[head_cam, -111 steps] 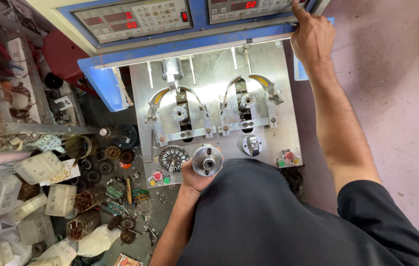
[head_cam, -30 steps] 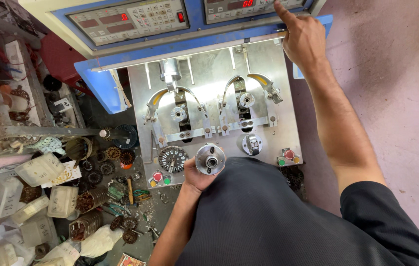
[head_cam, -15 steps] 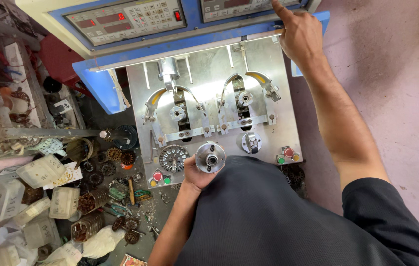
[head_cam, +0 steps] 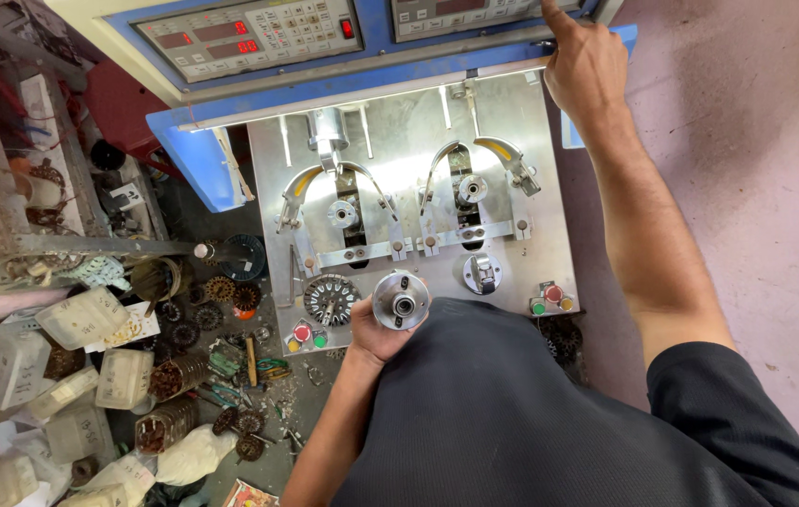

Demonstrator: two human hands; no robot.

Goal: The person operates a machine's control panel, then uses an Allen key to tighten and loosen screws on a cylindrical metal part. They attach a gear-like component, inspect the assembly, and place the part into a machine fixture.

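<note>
Head view looks straight down, and the person's dark shirt covers the near edge of the metal plate (head_cam: 550,178), hiding whatever lies below 6 o'clock. The left hand (head_cam: 379,338) is half tucked under that shirt; only its fingers and thumb base show, closed around a round metal hub (head_cam: 401,299). The hub sits at the plate's lower middle, its flat face and central bore turned up to the camera, so its axis runs toward the viewer; how deep its body goes cannot be made out. At 9 o'clock of it, just beside, lies a toothed stator ring (head_cam: 330,299), also face up.

The right hand (head_cam: 585,66) is stretched far out toward 1 o'clock, arm nearly straight, forefinger extended onto the blue control panel (head_cam: 371,38) at the frame's top edge, the other fingers curled. Its fingertip is cut off by the frame, so the spot it presses is not visible; it holds nothing.

Left of the plate, the table is crowded with plastic boxes (head_cam: 90,316) and small copper-wound parts (head_cam: 167,377), too jumbled to tell apart.
</note>
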